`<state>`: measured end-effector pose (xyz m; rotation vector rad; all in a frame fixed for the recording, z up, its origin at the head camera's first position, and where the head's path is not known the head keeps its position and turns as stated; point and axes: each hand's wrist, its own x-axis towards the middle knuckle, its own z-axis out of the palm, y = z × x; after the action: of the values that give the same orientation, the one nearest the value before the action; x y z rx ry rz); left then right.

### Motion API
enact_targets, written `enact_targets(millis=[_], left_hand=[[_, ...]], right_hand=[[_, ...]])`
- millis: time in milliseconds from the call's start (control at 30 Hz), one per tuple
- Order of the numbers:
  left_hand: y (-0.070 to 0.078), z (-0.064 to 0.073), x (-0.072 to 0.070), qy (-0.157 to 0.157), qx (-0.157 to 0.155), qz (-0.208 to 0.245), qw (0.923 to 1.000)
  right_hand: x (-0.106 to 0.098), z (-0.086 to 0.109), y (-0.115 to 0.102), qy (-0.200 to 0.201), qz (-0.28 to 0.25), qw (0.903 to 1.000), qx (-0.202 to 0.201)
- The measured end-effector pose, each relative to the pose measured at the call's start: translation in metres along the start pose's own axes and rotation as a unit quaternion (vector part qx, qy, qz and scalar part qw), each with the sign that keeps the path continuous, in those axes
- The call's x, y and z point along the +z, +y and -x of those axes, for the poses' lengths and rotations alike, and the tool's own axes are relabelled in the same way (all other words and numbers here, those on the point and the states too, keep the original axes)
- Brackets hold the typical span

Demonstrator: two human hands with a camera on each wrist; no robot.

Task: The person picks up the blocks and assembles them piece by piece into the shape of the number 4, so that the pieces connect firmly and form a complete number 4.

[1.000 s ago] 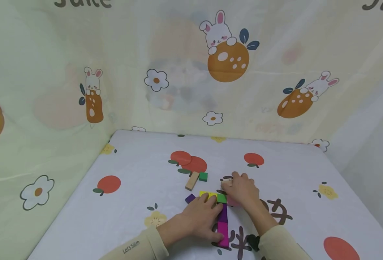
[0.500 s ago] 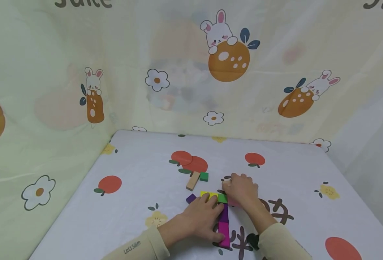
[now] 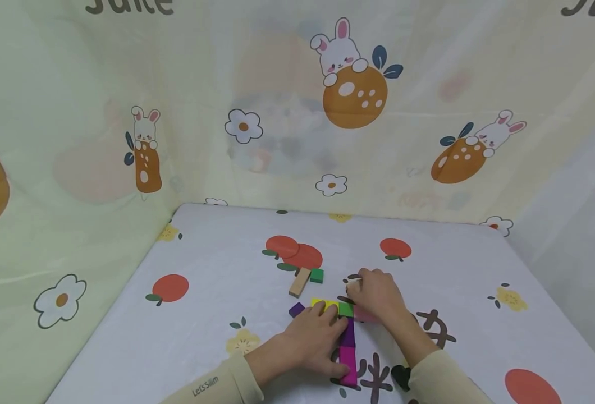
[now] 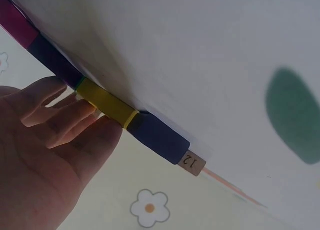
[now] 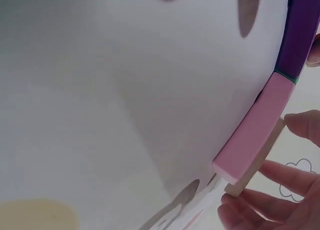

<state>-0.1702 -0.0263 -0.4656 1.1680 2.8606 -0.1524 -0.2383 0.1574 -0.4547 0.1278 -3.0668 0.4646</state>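
Magenta came up first, nearest of all: the magenta block lay end to end with the purple block, the left hand's thumb at its left side. What a span on that hand, its fingers spread and only slightly bent, reaching to the yellow block, pressing rather than gripping! On to the corner, where the green block sat at the purple's far end, yellow to its left, the pink block to its right. Just beyond the pink, the right hand pinched the pale wooden block, thumb at one end, fingers at the other. Good form there, by my judgement, called for a light, steady left hand and a flat, square slide of the wood, no bump to the pink. The right wrist view showed the wood lengthwise beside the pink; the head view lost most of it behind the hand. Contact? Impossible to tell. Farther off on the counter lay the loose purple block, then the slim wooden block just beside the small green block. Only the left wrist view caught a "12" on a wooden end.
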Motion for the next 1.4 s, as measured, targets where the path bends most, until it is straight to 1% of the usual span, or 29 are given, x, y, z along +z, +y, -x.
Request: enact_targets(millis=[200,400,500,667,800,933,1400], left_hand=[[0.001,0.0,0.001,0.003,0.001,0.0,1.0],[0.0,-0.001,0.003,-0.01,-0.004,0.004,0.9999],[0.0,0.0,0.001,-0.015,-0.007,0.008,0.9998],[0.001,0.002,-0.003,-0.018,-0.009,0.011,0.9997],[0.001,0.001,-0.003,-0.014,-0.008,0.007,0.9999],[0.001,0.001,-0.004,-0.012,-0.007,0.004,0.9999],[0.001,0.001,-0.003,-0.022,-0.009,0.021,0.9995]], right_hand=[[-0.003,0.003,0.001,-0.009,-0.004,0.9993,-0.036],[-0.004,0.003,0.007,-0.023,-0.019,0.9962,-0.082],[-0.005,0.002,0.01,-0.028,-0.026,0.9942,-0.101],[-0.006,0.001,0.012,-0.04,-0.056,0.9888,-0.133],[-0.007,0.001,0.011,-0.059,-0.069,0.9859,-0.141],[-0.009,0.002,0.01,-0.074,-0.061,0.9845,-0.147],[-0.009,-0.001,0.007,-0.084,-0.033,0.9823,-0.164]])
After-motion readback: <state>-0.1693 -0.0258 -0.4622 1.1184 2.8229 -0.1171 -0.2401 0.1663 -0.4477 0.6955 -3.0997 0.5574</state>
